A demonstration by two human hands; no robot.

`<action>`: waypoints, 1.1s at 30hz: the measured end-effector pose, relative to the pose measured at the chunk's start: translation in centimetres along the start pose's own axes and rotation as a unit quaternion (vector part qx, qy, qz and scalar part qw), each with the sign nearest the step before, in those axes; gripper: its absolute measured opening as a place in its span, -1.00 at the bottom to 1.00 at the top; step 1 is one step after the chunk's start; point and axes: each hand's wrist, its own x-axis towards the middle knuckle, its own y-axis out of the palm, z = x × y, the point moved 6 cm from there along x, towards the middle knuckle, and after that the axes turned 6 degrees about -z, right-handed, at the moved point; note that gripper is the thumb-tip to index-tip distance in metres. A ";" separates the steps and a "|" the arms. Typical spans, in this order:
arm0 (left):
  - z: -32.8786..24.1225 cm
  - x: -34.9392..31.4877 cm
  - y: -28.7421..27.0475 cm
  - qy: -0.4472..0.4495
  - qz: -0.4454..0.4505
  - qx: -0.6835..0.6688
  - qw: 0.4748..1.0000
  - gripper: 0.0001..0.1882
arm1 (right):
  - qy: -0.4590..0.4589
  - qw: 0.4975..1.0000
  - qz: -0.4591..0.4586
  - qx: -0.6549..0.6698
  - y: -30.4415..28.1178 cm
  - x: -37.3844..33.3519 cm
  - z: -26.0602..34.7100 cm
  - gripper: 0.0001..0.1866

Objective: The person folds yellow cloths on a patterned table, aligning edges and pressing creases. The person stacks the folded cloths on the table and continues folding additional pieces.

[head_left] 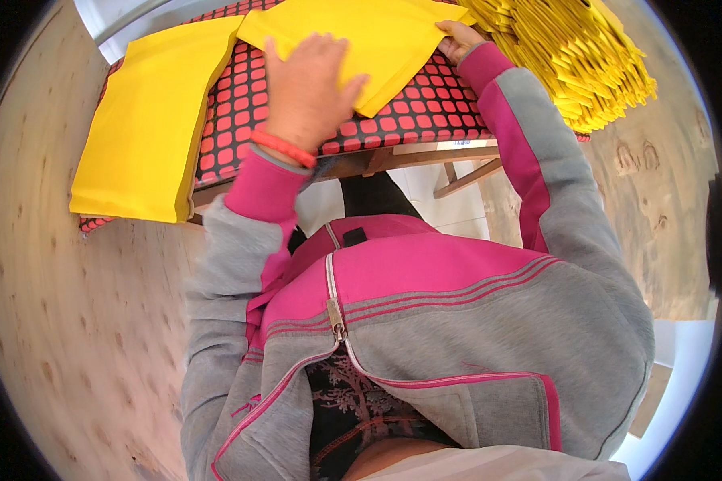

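Observation:
A flat yellow piece, cloth or paper I cannot tell, lies at an angle on a table with a red-and-black patterned cover. My left hand, a red band at its wrist, is open over the piece's left part, fingers spread and slightly blurred. Whether its palm presses on the piece I cannot tell. At the piece's right corner, my right hand is closed on the edge, thumb on top and the other fingers mostly hidden.
A neat yellow stack sits at the table's left end. Many folded yellow pieces are heaped at the right, close to my right sleeve. Wooden panels flank the table, and a wooden brace shows beneath it.

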 end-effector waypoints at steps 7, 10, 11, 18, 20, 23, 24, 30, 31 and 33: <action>-9.0 -0.7 2.1 0.056 0.004 0.082 0.995 -0.38 | 0.049 0.996 0.042 0.057 -0.7 -9.6 -0.9 -0.63; -9.6 0.0 3.8 0.068 0.002 0.150 0.986 -0.54 | 0.053 0.995 0.053 0.072 -1.9 -12.0 -1.6 -0.63; -9.5 0.1 3.9 0.069 -0.015 0.161 0.984 -0.62 | 0.052 0.995 0.056 0.071 -2.3 -12.6 -1.8 -0.64; -8.4 -1.6 4.3 0.085 0.112 0.185 0.973 -0.87 | 0.146 0.965 0.217 0.023 -4.3 -17.7 -2.2 -0.70; -8.1 -1.9 3.9 0.093 0.134 0.175 0.971 -0.87 | 0.218 0.928 0.296 -0.056 -4.3 -21.0 -2.1 -0.72; -7.7 -1.9 3.2 0.112 0.158 0.156 0.969 -0.89 | 0.091 0.880 0.346 -0.312 -5.3 -26.8 -2.5 -0.78; -7.6 -1.9 3.0 0.112 0.162 0.148 0.969 -0.90 | -0.032 0.861 0.383 -0.334 -4.3 -28.3 -2.0 -0.79; -7.9 -1.7 2.0 0.143 0.158 0.109 0.971 -0.83 | -0.629 0.591 0.207 -0.461 0.7 -29.2 -0.1 -0.55; -7.8 -1.7 1.9 0.143 0.171 0.109 0.969 -0.84 | -0.643 0.562 0.196 -0.482 1.2 -28.5 -0.7 -0.53; -7.6 -1.9 1.4 0.141 0.184 0.099 0.968 -0.86 | -0.637 0.541 0.198 -0.512 1.3 -27.1 -1.5 -0.51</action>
